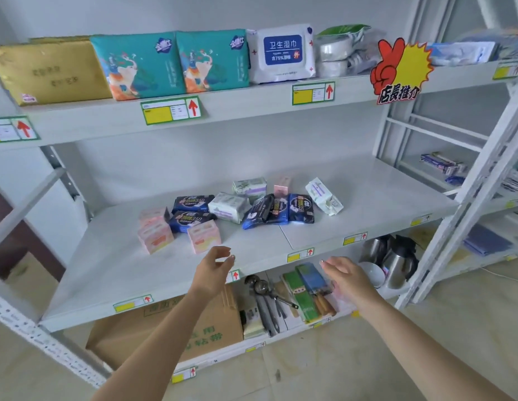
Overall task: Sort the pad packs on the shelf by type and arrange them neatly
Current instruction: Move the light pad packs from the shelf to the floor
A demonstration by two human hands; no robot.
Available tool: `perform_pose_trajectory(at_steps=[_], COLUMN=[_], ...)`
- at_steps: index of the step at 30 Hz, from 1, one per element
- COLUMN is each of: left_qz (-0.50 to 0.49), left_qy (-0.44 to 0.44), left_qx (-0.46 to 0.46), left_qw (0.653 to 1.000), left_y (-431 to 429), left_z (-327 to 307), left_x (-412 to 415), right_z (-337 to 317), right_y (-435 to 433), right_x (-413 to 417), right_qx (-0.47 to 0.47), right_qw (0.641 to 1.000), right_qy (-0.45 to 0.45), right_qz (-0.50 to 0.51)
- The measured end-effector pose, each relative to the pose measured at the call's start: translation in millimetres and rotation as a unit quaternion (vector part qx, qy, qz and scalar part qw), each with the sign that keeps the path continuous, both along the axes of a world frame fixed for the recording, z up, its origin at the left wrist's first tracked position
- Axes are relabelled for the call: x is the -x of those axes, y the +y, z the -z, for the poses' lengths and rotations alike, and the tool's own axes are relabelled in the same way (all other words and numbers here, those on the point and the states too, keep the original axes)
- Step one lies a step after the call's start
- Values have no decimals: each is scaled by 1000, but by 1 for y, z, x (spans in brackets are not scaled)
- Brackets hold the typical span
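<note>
The middle shelf [121,279] holds all the pad packs in one loose heap at the centre of the frame, with the types mixed. Pink packs [155,230] cluster at the heap's left end. Dark blue packs [191,202] lie just beside them and again right of centre, some overlapping. White-and-green packs [228,206] sit between and behind these.

Both hands hover near the shelf's front edge in the lower centre, apart from the heap. The left hand [215,267] has loosely curled fingers and holds nothing. The right hand [346,274] is relaxed with fingers extended, also empty.

Across the top of the frame, the top shelf [252,102] carries a gold pack [46,72], two teal packs [139,65] and a wet wipes pack [282,53]. At the bottom, a cardboard box [171,328] stands on the lowest shelf, its contents hidden.
</note>
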State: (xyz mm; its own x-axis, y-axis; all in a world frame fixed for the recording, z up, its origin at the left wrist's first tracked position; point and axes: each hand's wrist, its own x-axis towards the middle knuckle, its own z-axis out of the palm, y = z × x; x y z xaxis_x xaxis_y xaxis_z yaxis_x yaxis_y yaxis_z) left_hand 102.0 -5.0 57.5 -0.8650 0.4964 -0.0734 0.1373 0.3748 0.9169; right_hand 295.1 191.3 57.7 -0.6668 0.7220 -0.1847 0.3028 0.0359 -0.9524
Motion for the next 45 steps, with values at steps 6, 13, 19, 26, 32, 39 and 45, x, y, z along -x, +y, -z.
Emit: perform_pose_trajectory(at_steps=[6,13,19,26,32,39,45], left_qz=[-39,-74,-174,-172,-139,-227,-254], left_qy=[20,-13,-98,-98,-48,-58,-42], left_qx=[79,177,194,320,416,344,266], left_qw=[996,981,961,926,898,909,929], left_y=[84,155,212,256,275,280,252], left_z=[7,21,41,55,63,68,65], left_x=[95,186,233,259,269,263,260], right_z=[10,18,30,49,67,74,64], right_y=[93,180,250,297,312,325,320], right_x=[75,152,213,253,254,238,220], right_qx=[-72,-125,-169,-315,-343,-261,-113], right_qw=[995,985,975,911,873,930,971], right_qy=[-74,-115,-125,-264,-338,-257,-154], right_qz=[4,43,69,-31,-77,8,144])
